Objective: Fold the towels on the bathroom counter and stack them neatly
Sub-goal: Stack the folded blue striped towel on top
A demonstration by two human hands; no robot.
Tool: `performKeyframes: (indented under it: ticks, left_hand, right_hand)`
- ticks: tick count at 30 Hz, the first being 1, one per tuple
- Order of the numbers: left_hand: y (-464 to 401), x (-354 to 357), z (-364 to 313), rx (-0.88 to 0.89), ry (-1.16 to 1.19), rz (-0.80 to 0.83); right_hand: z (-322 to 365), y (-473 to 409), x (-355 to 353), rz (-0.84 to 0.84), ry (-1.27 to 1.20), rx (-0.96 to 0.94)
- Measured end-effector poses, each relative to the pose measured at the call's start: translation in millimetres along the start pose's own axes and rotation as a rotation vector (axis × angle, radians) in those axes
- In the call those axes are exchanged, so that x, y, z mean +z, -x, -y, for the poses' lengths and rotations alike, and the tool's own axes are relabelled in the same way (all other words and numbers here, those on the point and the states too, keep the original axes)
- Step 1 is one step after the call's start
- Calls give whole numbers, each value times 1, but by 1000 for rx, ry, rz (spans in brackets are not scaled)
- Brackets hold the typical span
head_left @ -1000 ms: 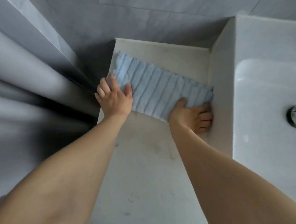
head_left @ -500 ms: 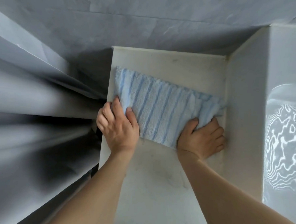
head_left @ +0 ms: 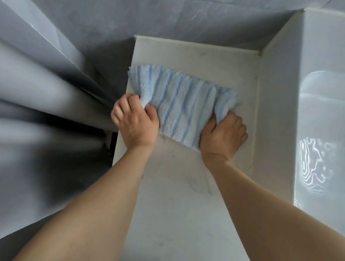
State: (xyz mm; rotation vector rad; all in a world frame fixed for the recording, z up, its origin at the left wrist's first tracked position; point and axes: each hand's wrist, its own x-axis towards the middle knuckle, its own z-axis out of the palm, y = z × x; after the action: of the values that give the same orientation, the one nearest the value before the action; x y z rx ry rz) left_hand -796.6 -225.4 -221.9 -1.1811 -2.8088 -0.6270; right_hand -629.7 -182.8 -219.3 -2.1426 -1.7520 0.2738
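Observation:
A light blue towel with darker blue stripes (head_left: 181, 102) lies across the back part of the white counter (head_left: 184, 191). My left hand (head_left: 135, 122) grips the towel's near left corner, fingers curled round the cloth at the counter's left edge. My right hand (head_left: 223, 135) grips the near right corner, and the cloth bunches up above its knuckles. The towel's near edge is lifted slightly between both hands. No other towel is in sight.
A raised white basin (head_left: 319, 119) stands right of the counter, its side wall close to my right hand. A grey tiled wall (head_left: 174, 15) runs behind. A pale curtain (head_left: 38, 102) hangs at the left, beyond the counter's edge.
Both hands went from lying flat on the towel's near edge to gripping its near corners. The right end of the towel has bunched up and the near edge has lifted.

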Motion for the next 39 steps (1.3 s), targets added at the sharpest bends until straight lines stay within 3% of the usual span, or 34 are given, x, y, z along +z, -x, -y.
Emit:
performKeyframes:
  ticks: [3,8,13,18,25,29,36,39]
  left_hand:
    - [5,-17,6,-72,81,-5]
    - [49,-70,-14,-290,429,-19]
    - [118,-110,-58,-288,842,-17]
    - [173,-127,-130,-186,989,22]
    - [265,-131,-259,-16,1052,135]
    - [307,-132,-308,-10,1049,173]
    - [360,-116,-375,197,952,238]
    - [379,-98,-410,206,962,288]
  right_hand:
    - [0,10,-37,203,-326,-59]
    - [-13,36,-129,227,-572,-169]
    - [-65,51,-205,30,-601,-246]
    - [-149,37,-258,-137,-641,16]
    - [-280,7,-316,-241,-704,255]
    - [-346,-15,-348,-251,-674,307]
    - [-419,-53,-374,-317,-652,415]
    - [-454,-64,-381,-334,-671,447]
